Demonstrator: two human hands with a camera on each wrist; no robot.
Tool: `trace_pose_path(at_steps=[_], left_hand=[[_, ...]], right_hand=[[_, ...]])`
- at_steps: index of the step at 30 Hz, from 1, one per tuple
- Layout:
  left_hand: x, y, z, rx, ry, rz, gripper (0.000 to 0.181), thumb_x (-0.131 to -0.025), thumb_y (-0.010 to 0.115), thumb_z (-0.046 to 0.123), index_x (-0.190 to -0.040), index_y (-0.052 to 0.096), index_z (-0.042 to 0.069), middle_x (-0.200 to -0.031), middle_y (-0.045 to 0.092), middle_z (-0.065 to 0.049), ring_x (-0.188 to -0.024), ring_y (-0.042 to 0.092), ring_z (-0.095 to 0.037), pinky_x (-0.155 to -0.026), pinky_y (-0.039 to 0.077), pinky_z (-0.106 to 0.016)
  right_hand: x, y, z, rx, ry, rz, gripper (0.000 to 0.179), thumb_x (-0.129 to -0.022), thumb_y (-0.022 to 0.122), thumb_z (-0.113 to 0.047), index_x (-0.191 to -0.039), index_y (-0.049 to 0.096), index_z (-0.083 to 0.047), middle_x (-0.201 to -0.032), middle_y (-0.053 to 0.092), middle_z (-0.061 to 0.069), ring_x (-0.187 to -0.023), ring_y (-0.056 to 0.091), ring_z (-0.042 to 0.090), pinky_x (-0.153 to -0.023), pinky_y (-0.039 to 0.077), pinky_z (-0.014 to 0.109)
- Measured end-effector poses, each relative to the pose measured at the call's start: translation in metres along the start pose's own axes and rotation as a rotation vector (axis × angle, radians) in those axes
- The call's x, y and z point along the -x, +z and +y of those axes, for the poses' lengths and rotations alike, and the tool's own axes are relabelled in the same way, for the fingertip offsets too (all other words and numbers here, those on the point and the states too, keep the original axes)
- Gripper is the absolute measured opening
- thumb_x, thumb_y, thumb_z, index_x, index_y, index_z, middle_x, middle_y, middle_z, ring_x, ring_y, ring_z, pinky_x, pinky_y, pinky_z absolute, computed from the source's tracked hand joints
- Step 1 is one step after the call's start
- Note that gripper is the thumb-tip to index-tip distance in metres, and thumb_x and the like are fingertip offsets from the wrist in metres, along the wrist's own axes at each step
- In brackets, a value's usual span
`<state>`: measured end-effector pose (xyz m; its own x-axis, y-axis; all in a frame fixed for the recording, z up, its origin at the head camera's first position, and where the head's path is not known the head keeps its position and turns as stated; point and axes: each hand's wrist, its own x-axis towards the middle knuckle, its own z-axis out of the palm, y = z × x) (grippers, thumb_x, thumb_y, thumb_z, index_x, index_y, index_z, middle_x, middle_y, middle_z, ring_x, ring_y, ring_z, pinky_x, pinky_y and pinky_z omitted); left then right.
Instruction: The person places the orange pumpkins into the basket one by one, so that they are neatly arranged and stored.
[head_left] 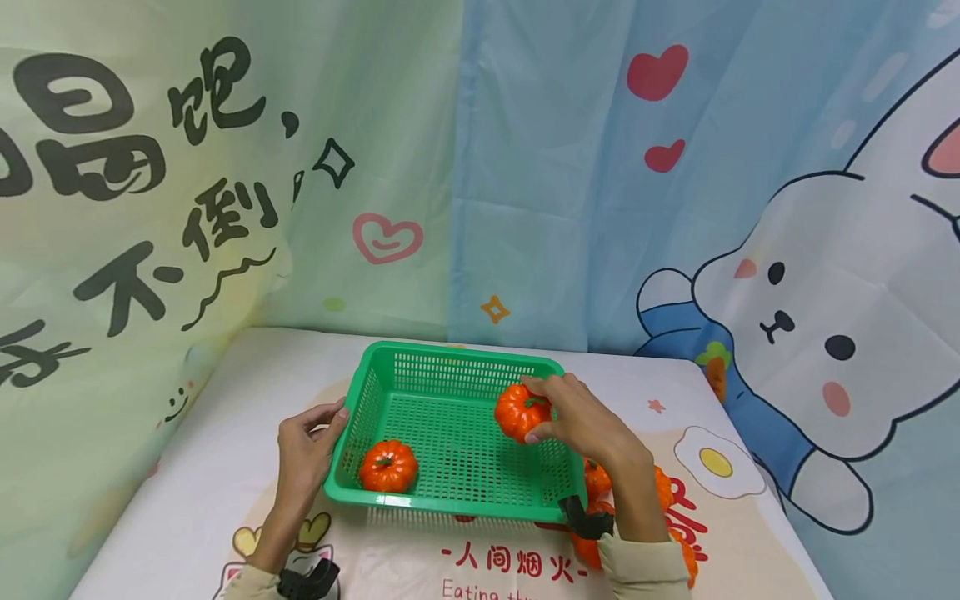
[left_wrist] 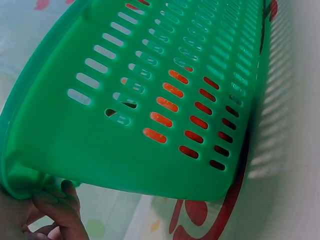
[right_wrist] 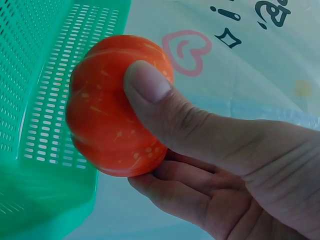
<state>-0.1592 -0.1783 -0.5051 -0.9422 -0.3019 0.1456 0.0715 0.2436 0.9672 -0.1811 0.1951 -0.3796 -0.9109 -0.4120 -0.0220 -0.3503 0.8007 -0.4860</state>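
Beige right sleeve (head_left: pixel 645 568) nearest, at the bottom edge. Right hand (head_left: pixel 579 419) grasping an orange toy pumpkin (head_left: pixel 516 415), thumb one side, fingers the other, above the right part of the green plastic basket (head_left: pixel 465 507); contact with the basket wall, can't tell. Left hand (head_left: pixel 306 446) gripping the basket's left rim. Second toy pumpkin (head_left: pixel 387 467) inside, near-left corner. More toy pumpkins (head_left: pixel 597 481) on the table (head_left: pixel 191 517), right of the basket, partly hidden by the right forearm.

Step in hand looks like moving the held pumpkin across the right rim. To do it well: pinch across the ribs, not the stem; clear the rim; lower before letting go, as a round piece would likely roll; brace the basket left-handed; mind the forearm near the loose pumpkins.
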Motion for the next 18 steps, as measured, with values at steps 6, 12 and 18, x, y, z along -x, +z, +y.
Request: trace_pose_path(at_steps=[6,12,18], left_hand=[[-0.002,0.001,-0.002,0.004,0.001,-0.002,0.03,-0.105,0.073,0.01,-0.13,0.076,-0.007,-0.116,0.078,-0.03,-0.07,0.073,-0.001,-0.065,0.059,-0.014],[-0.002,0.002,-0.001,0.01,0.002,0.004,0.029,-0.106,0.073,0.011,-0.129,0.077,-0.005,-0.116,0.078,-0.03,-0.07,0.072,-0.001,-0.065,0.059,-0.014],[-0.002,0.001,-0.002,0.001,0.009,0.001,0.031,-0.105,0.073,0.01,-0.13,0.075,-0.008,-0.116,0.077,-0.031,-0.07,0.073,-0.002,-0.065,0.059,-0.013]], right_hand=[[0.0,0.003,-0.002,-0.017,0.012,0.003,0.078,-0.086,0.093,-0.018,-0.156,0.06,-0.005,-0.133,0.071,0.012,-0.115,0.054,0.029,-0.098,0.052,0.045],[0.0,0.004,-0.002,-0.01,0.009,0.002,0.076,-0.086,0.092,-0.017,-0.155,0.061,-0.005,-0.129,0.069,0.012,-0.114,0.054,0.028,-0.096,0.052,0.044],[-0.009,0.004,-0.005,0.0,-0.051,-0.02,0.065,-0.085,0.094,-0.015,-0.145,0.07,-0.006,-0.111,0.074,0.002,-0.105,0.055,0.023,-0.09,0.052,0.038]])
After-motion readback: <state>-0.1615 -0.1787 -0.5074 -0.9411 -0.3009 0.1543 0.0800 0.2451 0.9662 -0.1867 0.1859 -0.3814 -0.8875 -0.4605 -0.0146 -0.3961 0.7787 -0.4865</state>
